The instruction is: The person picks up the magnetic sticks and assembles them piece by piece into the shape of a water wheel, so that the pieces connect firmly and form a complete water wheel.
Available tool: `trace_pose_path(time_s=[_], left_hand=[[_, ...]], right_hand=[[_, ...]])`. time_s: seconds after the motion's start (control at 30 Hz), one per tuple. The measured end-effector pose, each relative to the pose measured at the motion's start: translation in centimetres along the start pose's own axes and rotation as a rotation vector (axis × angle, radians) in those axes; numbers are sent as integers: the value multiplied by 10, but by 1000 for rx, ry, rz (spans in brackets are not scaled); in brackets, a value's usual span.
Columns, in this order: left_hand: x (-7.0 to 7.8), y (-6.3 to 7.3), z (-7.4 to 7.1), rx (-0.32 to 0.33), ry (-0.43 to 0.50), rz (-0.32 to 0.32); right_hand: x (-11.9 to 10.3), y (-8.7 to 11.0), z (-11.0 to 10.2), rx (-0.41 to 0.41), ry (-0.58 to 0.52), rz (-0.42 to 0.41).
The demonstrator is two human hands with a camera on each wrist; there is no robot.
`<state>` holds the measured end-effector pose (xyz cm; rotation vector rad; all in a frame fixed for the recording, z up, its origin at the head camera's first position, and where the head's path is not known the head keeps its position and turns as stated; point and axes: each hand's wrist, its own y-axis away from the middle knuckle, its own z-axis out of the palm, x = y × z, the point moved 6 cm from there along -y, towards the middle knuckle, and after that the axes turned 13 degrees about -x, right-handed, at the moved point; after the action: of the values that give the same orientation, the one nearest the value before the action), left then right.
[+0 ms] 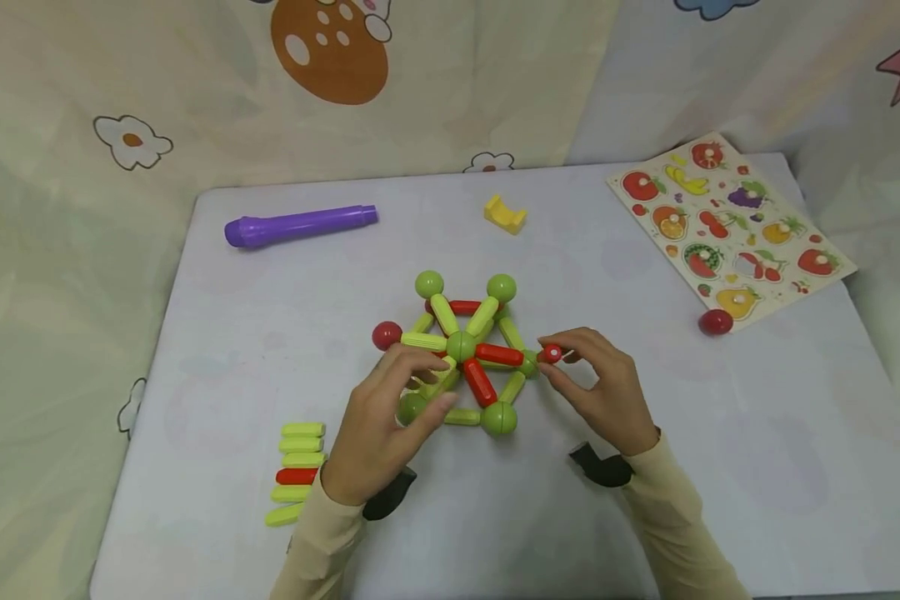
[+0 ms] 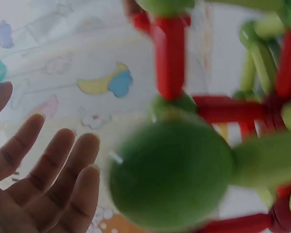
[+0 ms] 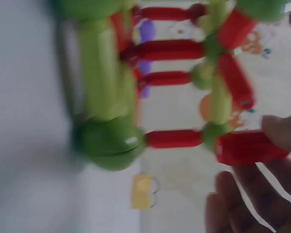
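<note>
A framework of green and red magnetic rods and balls stands mid-table, with a green ball in the middle of its top. My right hand pinches a red magnetic rod between thumb and fingers, its end right at a green corner ball of the frame. From above, that rod shows end-on. My left hand is beside the frame's near left part, fingers spread and holding nothing. In the left wrist view its fingers are apart from a large green ball. A red ball sits at the left.
Several loose rods lie in a column left of my left forearm. At the back are a purple stick and a yellow curved block. A fruit puzzle board lies at the back right, a red ball by its corner.
</note>
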<state>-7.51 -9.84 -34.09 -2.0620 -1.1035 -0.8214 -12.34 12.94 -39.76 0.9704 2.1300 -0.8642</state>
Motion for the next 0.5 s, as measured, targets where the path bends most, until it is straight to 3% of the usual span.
trace_pose_path(time_s=[0.1, 0.3, 0.5], left_hand=[[-11, 0, -5, 47, -92, -23], [-28, 0, -12, 113, -187, -36], [-40, -4, -13, 71, -358, -63]], right_hand=[[25, 1, 11, -82, 24, 88], [43, 2, 25, -108, 11, 133], [45, 4, 25, -182, 28, 158]])
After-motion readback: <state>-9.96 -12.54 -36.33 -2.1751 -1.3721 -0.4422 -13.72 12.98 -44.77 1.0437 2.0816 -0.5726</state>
